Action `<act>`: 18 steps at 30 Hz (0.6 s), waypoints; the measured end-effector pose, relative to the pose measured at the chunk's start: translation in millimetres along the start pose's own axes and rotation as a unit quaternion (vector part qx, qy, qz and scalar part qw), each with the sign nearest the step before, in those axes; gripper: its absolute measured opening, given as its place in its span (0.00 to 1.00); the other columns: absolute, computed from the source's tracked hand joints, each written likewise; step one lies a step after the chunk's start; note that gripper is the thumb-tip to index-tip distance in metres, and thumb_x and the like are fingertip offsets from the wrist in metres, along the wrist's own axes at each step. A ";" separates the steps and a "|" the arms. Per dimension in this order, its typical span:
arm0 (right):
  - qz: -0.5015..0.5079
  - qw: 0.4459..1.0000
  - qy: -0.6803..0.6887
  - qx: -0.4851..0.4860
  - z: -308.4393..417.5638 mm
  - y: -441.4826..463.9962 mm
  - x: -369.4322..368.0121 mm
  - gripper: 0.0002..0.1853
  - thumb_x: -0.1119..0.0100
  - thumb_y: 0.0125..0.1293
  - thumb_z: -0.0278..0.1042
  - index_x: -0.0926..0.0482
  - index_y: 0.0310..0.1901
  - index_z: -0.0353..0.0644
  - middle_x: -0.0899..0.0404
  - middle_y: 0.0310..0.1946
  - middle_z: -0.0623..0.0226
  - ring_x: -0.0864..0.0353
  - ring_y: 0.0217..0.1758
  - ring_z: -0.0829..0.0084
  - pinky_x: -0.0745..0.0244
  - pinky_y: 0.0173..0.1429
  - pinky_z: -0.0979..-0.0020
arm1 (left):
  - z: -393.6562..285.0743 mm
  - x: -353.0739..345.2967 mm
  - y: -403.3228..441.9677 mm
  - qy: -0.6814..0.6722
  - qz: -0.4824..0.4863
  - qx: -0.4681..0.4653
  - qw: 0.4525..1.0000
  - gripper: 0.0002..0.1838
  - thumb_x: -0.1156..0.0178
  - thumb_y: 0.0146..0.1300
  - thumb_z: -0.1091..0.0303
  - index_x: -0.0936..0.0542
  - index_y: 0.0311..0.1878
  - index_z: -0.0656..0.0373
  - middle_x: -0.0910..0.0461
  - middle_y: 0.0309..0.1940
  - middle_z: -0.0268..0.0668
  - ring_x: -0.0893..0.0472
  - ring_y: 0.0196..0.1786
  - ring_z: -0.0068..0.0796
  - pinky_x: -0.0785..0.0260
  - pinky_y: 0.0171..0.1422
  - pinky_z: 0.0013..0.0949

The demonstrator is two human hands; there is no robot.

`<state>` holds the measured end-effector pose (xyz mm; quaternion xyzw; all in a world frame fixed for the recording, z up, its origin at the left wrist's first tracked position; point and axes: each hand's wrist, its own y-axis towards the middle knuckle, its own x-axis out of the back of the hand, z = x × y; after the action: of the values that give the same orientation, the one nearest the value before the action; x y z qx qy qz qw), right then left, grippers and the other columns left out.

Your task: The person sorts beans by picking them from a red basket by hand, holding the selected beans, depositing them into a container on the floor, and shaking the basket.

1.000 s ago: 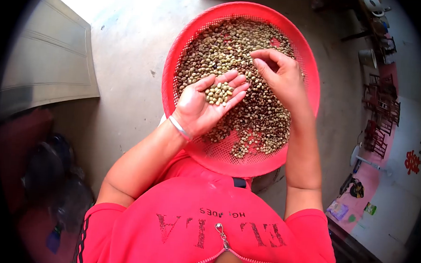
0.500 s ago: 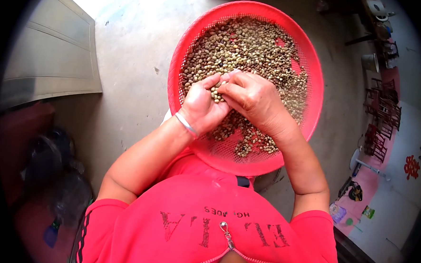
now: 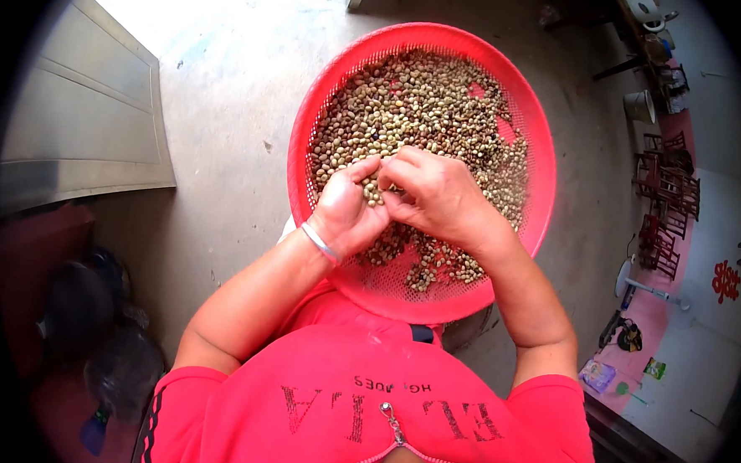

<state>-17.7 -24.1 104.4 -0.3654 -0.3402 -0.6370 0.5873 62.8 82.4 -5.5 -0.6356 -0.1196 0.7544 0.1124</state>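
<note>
The right hand [image 3: 437,193], apart a second ago, is being held against the left hand [image 3: 343,210], whose beans [image 3: 373,196] are being partly covered.

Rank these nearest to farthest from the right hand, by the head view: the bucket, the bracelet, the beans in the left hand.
1. Beans in the left hand, beside the right hand.
2. Bracelet, on the left wrist.
3. Bucket, well off to the right.
</note>
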 end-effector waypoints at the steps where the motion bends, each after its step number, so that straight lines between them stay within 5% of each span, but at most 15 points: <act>1: -0.003 0.998 0.070 -0.009 5.7 3.3 7.6 0.07 0.36 0.55 0.25 0.22 0.37 0.42 0.22 0.33 0.65 0.19 0.30 0.68 0.22 0.34 0.66 | -0.2 -6.5 -4.5 0.022 -0.013 -0.014 1.000 0.18 0.64 0.77 0.62 0.28 0.51 0.64 0.23 0.49 0.43 0.24 0.56 0.35 0.32 0.67 0.42; 2: -0.045 0.993 0.107 0.007 -7.6 0.4 8.8 0.06 0.38 0.56 0.23 0.22 0.36 0.40 0.23 0.29 0.66 0.21 0.27 0.74 0.24 0.32 0.70 | -0.4 -9.7 -6.4 0.044 -0.027 -0.028 0.998 0.18 0.65 0.77 0.62 0.28 0.51 0.64 0.24 0.49 0.44 0.24 0.57 0.37 0.32 0.67 0.43; 5: 0.119 0.957 0.177 -0.195 -42.1 -9.3 47.5 0.07 0.36 0.55 0.26 0.19 0.36 0.37 0.19 0.31 0.63 0.19 0.30 0.70 0.23 0.36 0.71 | -0.8 -12.5 -6.5 0.027 -0.047 -0.033 0.998 0.16 0.63 0.77 0.65 0.29 0.48 0.67 0.25 0.48 0.49 0.24 0.56 0.43 0.30 0.69 0.44; 6: 0.116 0.970 0.066 -0.204 -56.5 -8.4 50.9 0.07 0.36 0.56 0.28 0.19 0.37 0.37 0.18 0.33 0.61 0.18 0.32 0.68 0.23 0.38 0.69 | -1.2 -9.0 -4.0 -0.019 -0.055 -0.002 0.998 0.16 0.61 0.76 0.65 0.28 0.49 0.68 0.24 0.47 0.49 0.23 0.56 0.44 0.29 0.68 0.44; 8: 0.035 0.977 -0.075 -0.198 -84.5 1.3 42.9 0.10 0.36 0.59 0.32 0.18 0.40 0.37 0.16 0.37 0.58 0.16 0.38 0.63 0.22 0.44 0.64 | -0.6 -8.0 -2.8 -0.020 -0.050 0.008 0.999 0.16 0.62 0.77 0.64 0.28 0.49 0.68 0.24 0.47 0.49 0.23 0.55 0.46 0.28 0.67 0.45; 11: -0.073 0.984 -0.050 -0.157 -113.4 32.3 20.8 0.14 0.36 0.60 0.37 0.20 0.47 0.41 0.18 0.43 0.56 0.18 0.47 0.56 0.24 0.54 0.59 | -1.5 -0.1 0.0 -0.029 -0.024 0.033 0.999 0.17 0.62 0.77 0.63 0.27 0.49 0.67 0.22 0.46 0.48 0.21 0.54 0.47 0.24 0.63 0.44; 18: -0.103 0.976 -0.139 -0.133 -147.6 63.9 -4.6 0.20 0.31 0.57 0.37 0.20 0.49 0.39 0.19 0.45 0.56 0.18 0.48 0.59 0.24 0.55 0.63 | -2.4 -0.5 -3.1 -0.009 -0.047 0.032 0.998 0.16 0.61 0.77 0.63 0.26 0.46 0.65 0.21 0.44 0.47 0.20 0.52 0.45 0.23 0.60 0.42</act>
<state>36.4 -154.2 26.7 -0.4885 -0.3663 -0.6764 0.4118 65.3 85.3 -4.4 -0.6188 -0.1263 0.7572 0.1669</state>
